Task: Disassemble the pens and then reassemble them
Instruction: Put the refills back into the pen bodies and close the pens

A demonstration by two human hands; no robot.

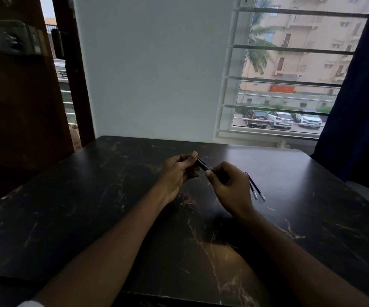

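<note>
A dark pen [203, 165] is held above the middle of the black marble table [90, 207]. My left hand [178, 171] grips its far end, thumb on top. My right hand [230, 185] pinches the near end between thumb and curled fingers; that end is hidden inside the hand. Two thin refills [255, 186] lie side by side on the table just right of my right hand, their pale tips pointing towards me.
The table's far edge meets a white wall [152, 74]. A barred window [290, 69] lies at the back right, with a dark blue curtain [361, 96] beside it. A brown door [19, 85] stands at the left.
</note>
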